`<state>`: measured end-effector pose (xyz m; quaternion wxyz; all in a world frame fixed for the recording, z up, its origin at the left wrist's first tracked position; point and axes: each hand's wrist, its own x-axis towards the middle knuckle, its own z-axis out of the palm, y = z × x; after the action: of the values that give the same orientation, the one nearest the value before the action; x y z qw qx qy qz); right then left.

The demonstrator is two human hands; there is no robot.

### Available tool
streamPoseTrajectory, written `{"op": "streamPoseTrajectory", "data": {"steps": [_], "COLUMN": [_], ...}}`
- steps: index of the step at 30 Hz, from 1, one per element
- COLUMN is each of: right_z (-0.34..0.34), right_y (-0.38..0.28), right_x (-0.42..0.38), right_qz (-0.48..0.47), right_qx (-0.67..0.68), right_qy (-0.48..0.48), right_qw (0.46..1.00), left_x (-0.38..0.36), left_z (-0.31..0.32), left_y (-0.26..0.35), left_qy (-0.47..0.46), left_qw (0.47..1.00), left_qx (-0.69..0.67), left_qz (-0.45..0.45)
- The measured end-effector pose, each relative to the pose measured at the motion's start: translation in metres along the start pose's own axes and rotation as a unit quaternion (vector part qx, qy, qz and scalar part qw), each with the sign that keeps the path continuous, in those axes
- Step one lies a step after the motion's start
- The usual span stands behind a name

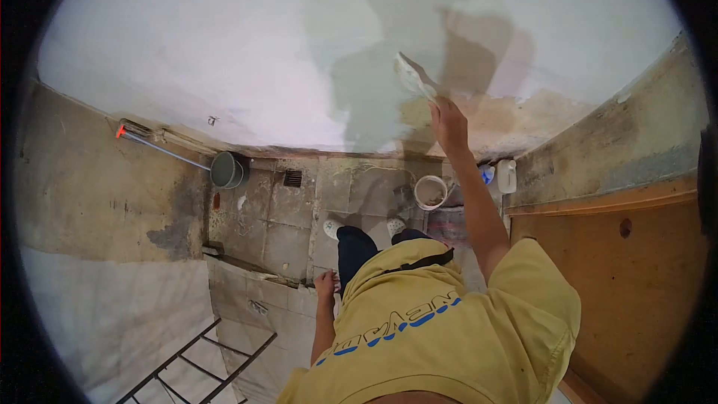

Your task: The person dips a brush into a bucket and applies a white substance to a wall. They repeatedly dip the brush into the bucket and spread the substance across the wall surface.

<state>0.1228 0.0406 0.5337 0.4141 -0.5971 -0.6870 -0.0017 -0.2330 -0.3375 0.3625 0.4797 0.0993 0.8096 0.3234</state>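
My right hand (449,121) reaches up to the wall with its fingers wrapped round the handle of a putty knife (413,78), its broad blade smeared white. The blade lies close against the white-coated wall (247,52), just above a bare brownish patch (531,116) near its foot. Down by my left thigh hangs my left hand (326,284), fingers curled; a small pale bit shows at them, too small to name.
A white bucket (431,193) with greyish contents stands before my feet, near a white jug (506,176). At the left are a dark bucket (226,170), a long-handled squeegee (164,147) and a floor drain (293,179). A metal ladder (202,359) stands behind left; a wooden door (613,277) is right.
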Motion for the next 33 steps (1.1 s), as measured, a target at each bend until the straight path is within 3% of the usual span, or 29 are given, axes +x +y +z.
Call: {"op": "streamPoseTrajectory", "data": {"steps": [4,6,10,13,15,18,23,27,33], "right_z": [-0.002,-0.013,-0.038,-0.061,-0.08,-0.098,-0.101,-0.076,-0.057], "right_y": [0.013,0.024,0.052,0.073,0.082,0.088,0.083,0.074,0.068], "right_x": [0.012,0.015,0.011,0.002,-0.009,-0.023,-0.049,-0.081,-0.146], "right_qz": [-0.017,-0.027,-0.03,-0.017,0.047,0.067,0.136,0.261,0.272], "right_qx": [0.012,0.015,0.014,-0.005,-0.007,-0.007,0.066,0.266,0.312], "right_qy": [0.025,0.023,0.039,0.033,0.019,0.021,0.028,0.008,-0.057], "right_qw": [0.999,0.999,0.999,0.999,0.999,0.998,0.988,0.928,0.909], "left_x": [-0.005,-0.009,-0.028,-0.036,-0.045,-0.051,-0.083,-0.116,-0.165], "left_z": [-0.002,-0.001,0.007,0.011,0.02,0.021,0.024,0.043,0.092], "left_y": [-0.033,-0.049,-0.07,-0.08,-0.082,-0.091,-0.122,-0.162,-0.215], "left_qy": [-0.017,-0.003,-0.003,0.0,0.002,-0.007,0.022,0.031,-0.013], "left_qw": [0.999,0.993,0.997,0.987,1.0,0.998,0.995,0.988,0.983], "left_qx": [-0.027,0.074,0.008,0.06,0.01,-0.053,-0.099,-0.147,-0.137], "left_qz": [0.008,0.089,0.071,0.148,0.027,-0.02,0.002,-0.039,-0.122]}}
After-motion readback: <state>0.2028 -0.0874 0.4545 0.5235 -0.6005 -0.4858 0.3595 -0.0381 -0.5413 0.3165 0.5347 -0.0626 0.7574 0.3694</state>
